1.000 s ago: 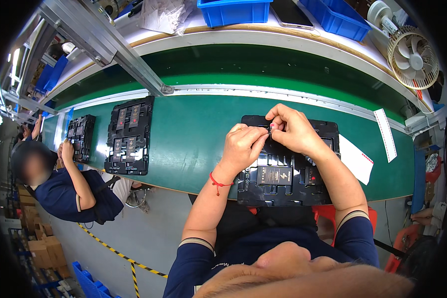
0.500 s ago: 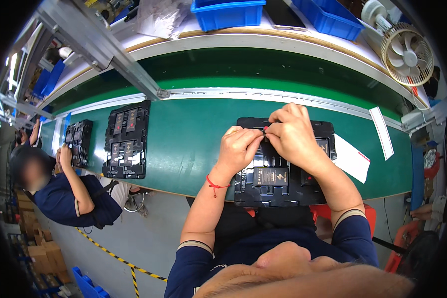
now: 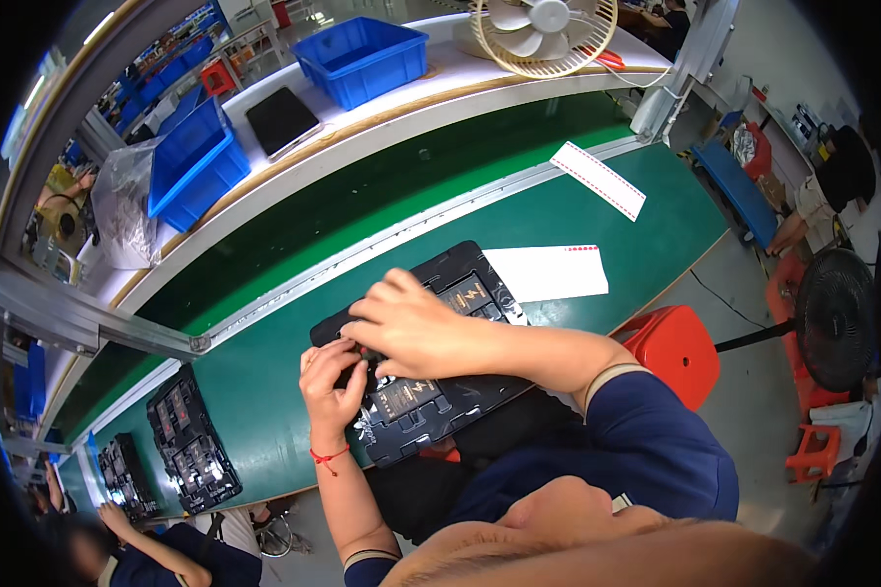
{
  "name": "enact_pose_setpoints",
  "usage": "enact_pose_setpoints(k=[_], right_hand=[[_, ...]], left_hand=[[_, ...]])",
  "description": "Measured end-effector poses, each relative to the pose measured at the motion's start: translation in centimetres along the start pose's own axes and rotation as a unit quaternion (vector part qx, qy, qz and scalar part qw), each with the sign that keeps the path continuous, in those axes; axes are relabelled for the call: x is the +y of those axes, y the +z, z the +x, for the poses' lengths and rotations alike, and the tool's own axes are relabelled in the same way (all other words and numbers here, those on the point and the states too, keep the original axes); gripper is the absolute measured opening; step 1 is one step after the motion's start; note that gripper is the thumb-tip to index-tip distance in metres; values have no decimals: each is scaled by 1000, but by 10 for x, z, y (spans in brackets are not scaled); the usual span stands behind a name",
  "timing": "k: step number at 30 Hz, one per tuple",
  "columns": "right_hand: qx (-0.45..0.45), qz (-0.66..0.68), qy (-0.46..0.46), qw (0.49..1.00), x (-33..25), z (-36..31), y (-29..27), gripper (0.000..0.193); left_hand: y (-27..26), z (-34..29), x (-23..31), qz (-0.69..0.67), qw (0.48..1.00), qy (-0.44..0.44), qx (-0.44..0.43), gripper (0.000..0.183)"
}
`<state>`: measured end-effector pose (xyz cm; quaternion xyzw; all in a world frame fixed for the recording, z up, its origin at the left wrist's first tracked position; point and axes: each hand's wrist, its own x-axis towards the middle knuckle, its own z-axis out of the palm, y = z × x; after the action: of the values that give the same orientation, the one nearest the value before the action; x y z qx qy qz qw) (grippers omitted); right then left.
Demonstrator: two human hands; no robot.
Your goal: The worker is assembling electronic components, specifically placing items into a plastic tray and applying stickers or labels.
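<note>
Closest in, the person's left hand (image 3: 335,383) rests on the near left part of a black tray (image 3: 460,284) that lies on the green belt (image 3: 264,382), its fingers curled narrowly with the tips pinched against something too small to make out. The right hand (image 3: 411,328) lies across the middle of the same tray, fingers bent and meeting the left fingertips, so whether it holds anything cannot be told. Compared with half a second ago, both hands stay together on the tray, but the view has swung: the tray now sits slanted across the belt and the fan, then at the upper right edge, is at the top centre. A red cord (image 3: 329,455) circles the left wrist. Just beyond the tray lies a white sheet (image 3: 548,272), touching its far right corner, and farther along the belt a narrow white strip (image 3: 597,180). To the right, off the belt, stands a red stool (image 3: 677,344). Down the belt to the left sit two more black trays (image 3: 191,440), near another worker (image 3: 166,553). Beyond the belt, on the pale shelf (image 3: 440,103), stand blue bins (image 3: 362,59), a dark flat slab (image 3: 282,119) and a cream fan (image 3: 543,34).
</note>
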<state>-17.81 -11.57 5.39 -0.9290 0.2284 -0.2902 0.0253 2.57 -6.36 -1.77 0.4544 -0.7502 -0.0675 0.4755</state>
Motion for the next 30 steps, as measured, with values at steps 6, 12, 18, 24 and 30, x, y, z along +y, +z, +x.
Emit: enact_pose_setpoints(k=[6,12,18,24,30], right_hand=[[109,-74,275,952,89,-126,-52,21],[56,-165,396,902,127,-214,-69,21],[24,-110,364,925,142,-203,-63,18],[32,-44,380,923,147,-221,-64,4],[14,120,332,936,180,-269,-60,10]], left_hand=[[-2,-9,7,13,998,-29,-51,19],[3,-5,0,3,999,-31,-39,22],[-13,-13,2,25,996,-70,-42,20],[0,-16,-1,6,1000,-22,7,9],[7,-51,26,-33,986,-88,138,6]])
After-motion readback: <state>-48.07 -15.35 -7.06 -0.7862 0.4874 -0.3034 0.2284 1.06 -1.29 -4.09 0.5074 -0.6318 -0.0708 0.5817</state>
